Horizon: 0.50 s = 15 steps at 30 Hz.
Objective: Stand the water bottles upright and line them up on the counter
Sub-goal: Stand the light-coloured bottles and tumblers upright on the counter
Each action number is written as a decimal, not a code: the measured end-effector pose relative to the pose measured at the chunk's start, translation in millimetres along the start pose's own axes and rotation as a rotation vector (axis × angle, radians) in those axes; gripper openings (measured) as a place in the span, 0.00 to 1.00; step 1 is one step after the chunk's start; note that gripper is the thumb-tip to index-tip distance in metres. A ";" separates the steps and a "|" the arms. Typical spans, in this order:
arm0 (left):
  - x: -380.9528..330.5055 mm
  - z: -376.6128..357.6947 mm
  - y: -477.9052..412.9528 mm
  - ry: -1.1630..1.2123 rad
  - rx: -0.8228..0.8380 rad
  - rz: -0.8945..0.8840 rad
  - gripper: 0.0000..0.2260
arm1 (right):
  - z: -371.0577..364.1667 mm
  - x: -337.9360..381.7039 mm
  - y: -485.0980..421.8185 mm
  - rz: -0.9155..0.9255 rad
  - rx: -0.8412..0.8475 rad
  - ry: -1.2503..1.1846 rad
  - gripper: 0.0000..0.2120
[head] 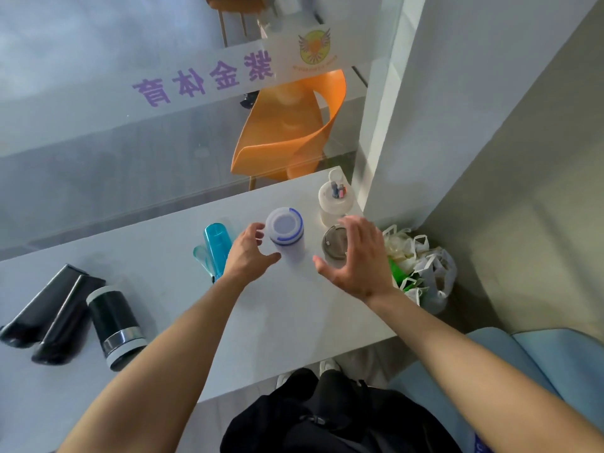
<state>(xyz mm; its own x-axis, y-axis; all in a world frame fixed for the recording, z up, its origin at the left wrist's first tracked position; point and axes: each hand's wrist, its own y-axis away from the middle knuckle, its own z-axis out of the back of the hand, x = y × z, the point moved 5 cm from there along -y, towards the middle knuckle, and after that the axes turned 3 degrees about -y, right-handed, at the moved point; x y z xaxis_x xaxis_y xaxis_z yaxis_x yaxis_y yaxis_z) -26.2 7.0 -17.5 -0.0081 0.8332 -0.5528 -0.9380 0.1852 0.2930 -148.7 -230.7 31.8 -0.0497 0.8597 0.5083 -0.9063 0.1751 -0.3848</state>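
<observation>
A clear bottle with a blue-ringed lid point(285, 235) stands upright on the white counter point(183, 289). My left hand point(250, 253) is just left of it and my right hand point(358, 259) just right, both with fingers spread and holding nothing. A bottle with a grey metal lid point(333, 245) stands partly behind my right hand. A white bottle point(335, 201) stands upright near the far right corner. A teal bottle point(215, 246) lies on its side left of my left hand. Two black bottles point(49, 318) and a black bottle with grey ends point(114, 323) lie at the left.
A glass partition with purple lettering point(202, 78) rises behind the counter, with an orange chair point(291, 125) beyond it. White bags point(421, 266) sit off the counter's right edge beside a wall point(457, 109). A black bag point(327, 416) is in front of me.
</observation>
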 end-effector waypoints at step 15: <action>180.1 105.7 111.1 -0.361 -0.027 0.201 0.17 | -210.4 142.4 3.6 -0.266 0.646 -0.005 0.46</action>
<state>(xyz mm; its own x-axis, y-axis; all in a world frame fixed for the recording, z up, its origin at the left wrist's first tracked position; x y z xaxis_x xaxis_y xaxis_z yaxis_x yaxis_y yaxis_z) -95.2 232.7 -2.0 -0.0743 0.9816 -0.1757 -0.9388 -0.0095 0.3443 -70.7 -6.7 -59.3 0.2082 0.8245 0.5262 -0.9559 0.0577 0.2879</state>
